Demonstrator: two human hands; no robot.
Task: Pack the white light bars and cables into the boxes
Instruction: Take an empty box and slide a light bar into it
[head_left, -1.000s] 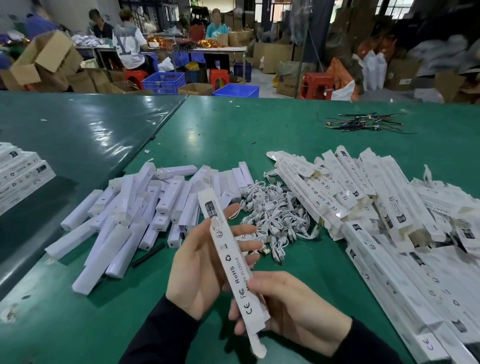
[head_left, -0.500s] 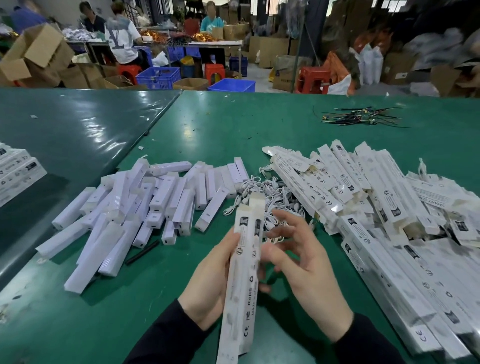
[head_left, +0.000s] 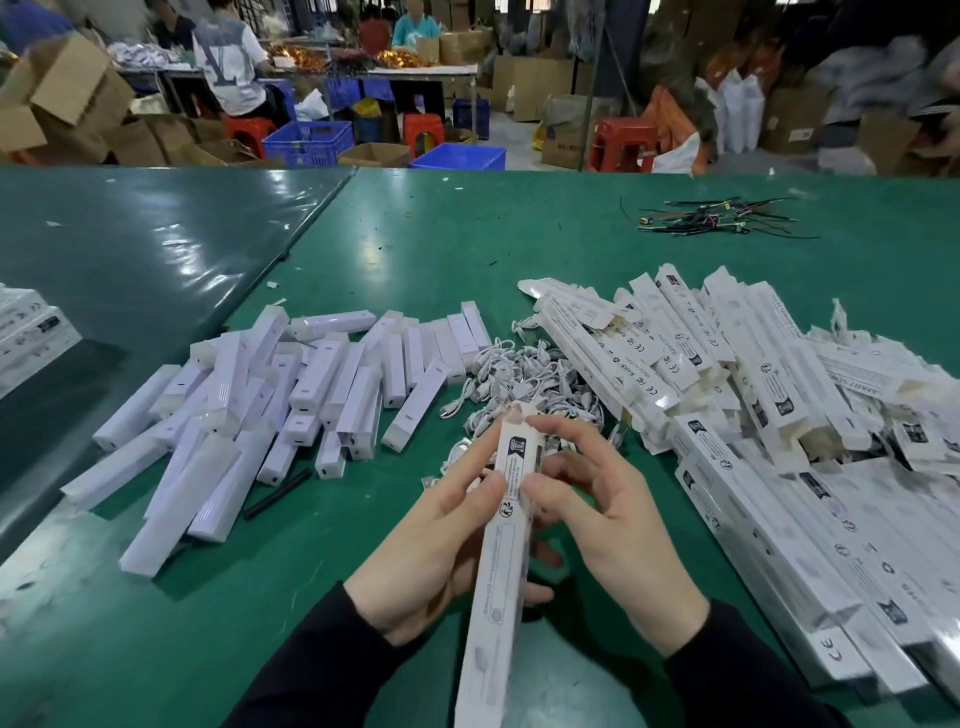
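Both hands' grip (head_left: 514, 488) around box (head_left: 501, 561)

Looks like a factory packing floor; long green bench (head_left: 467, 249) piled with product, cardboard cartons (head_left: 62, 98) stacked everywhere, blue plastic crates (head_left: 309, 143), red stools (head_left: 621, 143), other workers seated at a table (head_left: 431, 70) behind.

1. A green table (head_left: 467, 244) fills the foreground, with a second, darker one (head_left: 130, 244) butting against it on the left.
2. A tangle of thin dark wires (head_left: 717, 215) lies far right on the table.
3. A black stick (head_left: 278, 493) lies near the middle.
4. Beyond stand blue crates (head_left: 309, 140), red stools (head_left: 621, 143) and cardboard cartons (head_left: 57, 88).
5. Seated people (head_left: 228, 62) work at a far bench.
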